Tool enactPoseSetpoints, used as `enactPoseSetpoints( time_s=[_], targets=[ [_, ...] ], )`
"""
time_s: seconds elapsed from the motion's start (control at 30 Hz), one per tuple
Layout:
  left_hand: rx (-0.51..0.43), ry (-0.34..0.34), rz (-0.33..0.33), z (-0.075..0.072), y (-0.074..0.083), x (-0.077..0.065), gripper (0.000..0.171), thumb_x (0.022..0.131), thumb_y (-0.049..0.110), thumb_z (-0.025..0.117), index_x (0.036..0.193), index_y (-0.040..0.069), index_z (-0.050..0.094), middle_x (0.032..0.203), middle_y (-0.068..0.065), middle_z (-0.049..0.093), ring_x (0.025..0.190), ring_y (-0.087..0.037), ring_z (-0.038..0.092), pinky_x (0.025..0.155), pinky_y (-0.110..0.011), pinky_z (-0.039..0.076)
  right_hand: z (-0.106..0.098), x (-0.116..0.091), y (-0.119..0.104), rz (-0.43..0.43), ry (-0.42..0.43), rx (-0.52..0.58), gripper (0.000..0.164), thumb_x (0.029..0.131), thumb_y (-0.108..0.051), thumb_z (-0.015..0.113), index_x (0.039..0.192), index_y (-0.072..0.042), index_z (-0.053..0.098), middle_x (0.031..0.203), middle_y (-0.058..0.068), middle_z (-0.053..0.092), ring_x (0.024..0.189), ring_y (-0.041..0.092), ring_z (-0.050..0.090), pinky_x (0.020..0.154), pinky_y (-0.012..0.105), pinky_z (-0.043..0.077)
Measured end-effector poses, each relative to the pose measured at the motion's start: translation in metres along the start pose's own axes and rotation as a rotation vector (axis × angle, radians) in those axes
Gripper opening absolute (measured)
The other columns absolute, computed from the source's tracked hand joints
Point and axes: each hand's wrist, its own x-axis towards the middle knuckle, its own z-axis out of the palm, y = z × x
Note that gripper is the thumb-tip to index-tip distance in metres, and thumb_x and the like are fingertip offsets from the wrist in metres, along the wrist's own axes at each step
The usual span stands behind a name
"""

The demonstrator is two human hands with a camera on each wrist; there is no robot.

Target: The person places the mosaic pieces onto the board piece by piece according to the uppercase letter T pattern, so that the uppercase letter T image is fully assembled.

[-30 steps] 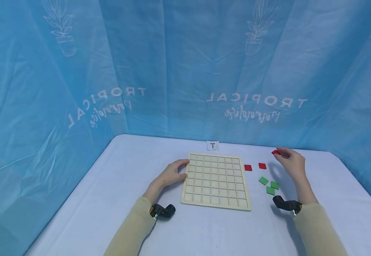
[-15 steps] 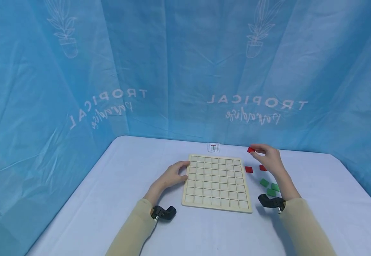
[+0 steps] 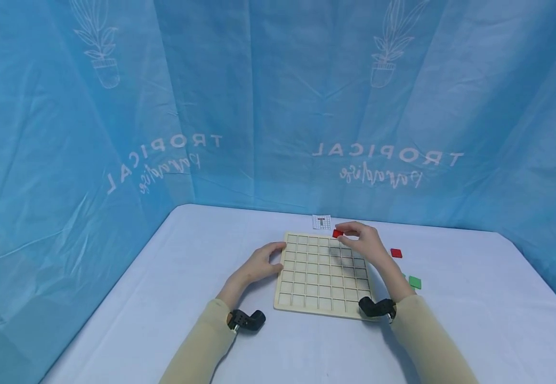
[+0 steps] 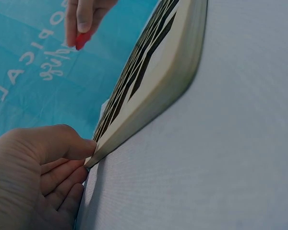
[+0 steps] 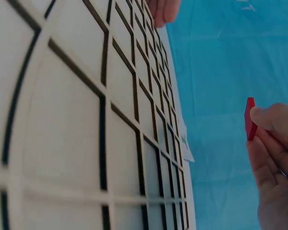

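My right hand [image 3: 367,242] pinches a red square tile [image 3: 337,233] between thumb and fingers, raised over the far edge of the pale grid board [image 3: 311,277]. In the right wrist view this tile [image 5: 250,119] is tilted nearly edge-on, apart from the board. My left hand [image 3: 258,262] touches the board's left edge, thumb and fingers spread along it; in the left wrist view the thumb [image 4: 69,143] meets the rim. The visible grid cells hold no tiles.
Behind the board lies a small printed grid card [image 3: 321,222]. Right of it are a red tile [image 3: 396,253] and a green tile [image 3: 415,282]; my right arm covers other tiles. A blue curtain [image 3: 278,106] hangs along the back of the white table [image 3: 297,346].
My right hand has carried the red tile leftward from the table's right side to above the board's far edge. The left hand stays at the board's left edge.
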Motion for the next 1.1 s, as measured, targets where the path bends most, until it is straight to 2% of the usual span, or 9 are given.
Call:
enactPoseSetpoints(
  time_s=[0.3, 0.5, 0.9, 1.1],
  targets=[
    [-0.007, -0.002, 0.006, -0.001, 0.001, -0.002, 0.060, 0.084, 0.005, 0.065, 0.139, 0.000, 0.042, 0.140, -0.015, 0.044, 0.132, -0.028, 0.037, 0.111, -0.037, 0.030, 0.024, 0.008, -0.005, 0.022, -0.052, 0.076, 0.034, 0.087, -0.013, 0.068, 0.120, -0.003, 0.064, 0.117, 0.009, 0.063, 0.105, 0.026, 0.059, 0.086, 0.039, 0.054],
    [-0.001, -0.004, 0.019, -0.003, 0.002, -0.003, 0.059, 0.084, 0.005, 0.064, 0.138, -0.001, 0.043, 0.140, -0.016, 0.045, 0.131, -0.029, 0.038, 0.111, -0.039, 0.031, 0.034, 0.011, -0.005, -0.008, -0.065, 0.109, 0.033, 0.087, -0.012, 0.068, 0.119, -0.005, 0.065, 0.117, 0.008, 0.064, 0.105, 0.025, 0.060, 0.087, 0.041, 0.053],
    [-0.007, -0.007, 0.004, 0.000, 0.000, 0.000, 0.059, 0.084, 0.007, 0.065, 0.139, 0.001, 0.043, 0.141, -0.012, 0.044, 0.132, -0.026, 0.037, 0.111, -0.037, 0.029, 0.050, 0.016, -0.002, 0.035, -0.104, 0.103, 0.034, 0.088, -0.011, 0.067, 0.121, -0.002, 0.064, 0.118, 0.008, 0.064, 0.106, 0.025, 0.059, 0.091, 0.041, 0.051],
    [-0.013, -0.007, -0.001, -0.002, 0.000, 0.000, 0.060, 0.084, 0.007, 0.065, 0.139, 0.001, 0.043, 0.141, -0.013, 0.045, 0.132, -0.026, 0.037, 0.111, -0.037, 0.030, 0.058, 0.018, 0.000, 0.063, -0.128, 0.060, 0.031, 0.087, -0.011, 0.068, 0.118, -0.006, 0.066, 0.115, 0.006, 0.064, 0.103, 0.023, 0.060, 0.091, 0.040, 0.051]
  ],
)
